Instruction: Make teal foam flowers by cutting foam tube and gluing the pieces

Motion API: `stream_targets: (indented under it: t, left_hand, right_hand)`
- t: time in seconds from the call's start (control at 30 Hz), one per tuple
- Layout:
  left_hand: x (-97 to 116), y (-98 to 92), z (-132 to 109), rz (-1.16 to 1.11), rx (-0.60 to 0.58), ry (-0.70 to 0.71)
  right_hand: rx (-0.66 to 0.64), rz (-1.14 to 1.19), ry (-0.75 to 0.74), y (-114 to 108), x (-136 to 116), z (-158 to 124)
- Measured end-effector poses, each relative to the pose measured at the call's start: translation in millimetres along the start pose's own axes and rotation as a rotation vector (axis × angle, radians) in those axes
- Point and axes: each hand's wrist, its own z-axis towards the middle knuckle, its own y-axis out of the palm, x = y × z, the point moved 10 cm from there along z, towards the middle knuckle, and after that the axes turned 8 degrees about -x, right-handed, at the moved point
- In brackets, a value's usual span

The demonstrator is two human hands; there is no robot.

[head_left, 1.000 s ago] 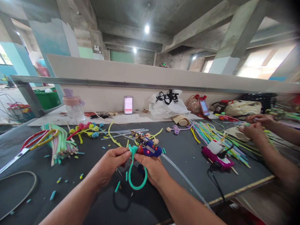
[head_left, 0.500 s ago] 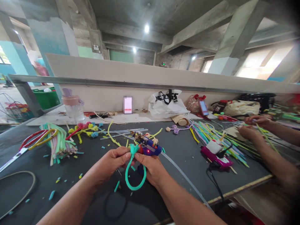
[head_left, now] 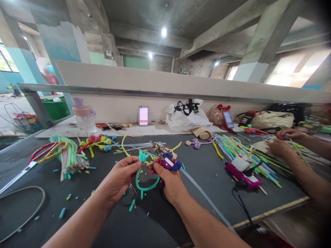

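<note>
My left hand (head_left: 121, 177) and my right hand (head_left: 168, 182) are both closed on a teal pipe cleaner (head_left: 143, 172), held just above the dark table (head_left: 77, 220). Its top end sticks up between my fingertips in a short twisted tuft, and the rest hangs below as a loop. A blue glue gun (head_left: 169, 162) with a red light lies just behind my right hand's fingers. My thumbs pinch the stem from either side.
A bundle of pale green pipe cleaners (head_left: 67, 156), red-handled scissors (head_left: 38, 155) and small flowers (head_left: 99, 143) lie at left. A pink glue gun (head_left: 243, 170) with its cord sits at right. Another person's hands (head_left: 283, 144) work at far right. Bags, a phone and a bottle stand at the back.
My hands have lifted the teal pipe cleaner a little and tightened its loop, which is now smaller. The tuft stands higher. The other person's hands have shifted slightly.
</note>
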Motion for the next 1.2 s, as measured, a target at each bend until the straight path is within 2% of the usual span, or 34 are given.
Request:
stream_targets:
  t: [0.1,0.17,0.33,0.47,0.7,0.83,1.2]
  left_hand:
    - [10.9,-14.3,0.5,-0.009,0.094,0.088]
    - [17.4,-23.2,-0.5,-0.002,0.161,0.141]
    - [29.9,-36.8,-5.5,0.031,0.311,0.237]
    - [36.1,-41.5,-10.4,0.010,0.388,0.294]
    - [34.1,-36.5,-11.6,0.010,0.381,0.277]
    - [33.4,-32.2,-10.9,0.029,0.354,0.276]
    - [34.5,-27.7,-11.7,0.084,0.334,0.274]
  right_hand:
    - [0.036,-0.310,-0.021,-2.7,-13.4,-5.7]
    - [0.025,-0.437,-0.025,1.3,-18.7,-10.4]
    - [0.022,-0.414,0.007,9.7,-8.9,-17.1]
    - [-0.078,-0.457,0.114,21.5,7.5,-15.5]
    - [-0.038,-0.513,0.123,17.2,0.9,-15.4]
    - [-0.026,-0.555,0.035,18.4,-11.1,-14.7]
    - [-0.024,-0.469,-0.041,20.8,-16.5,-14.9]
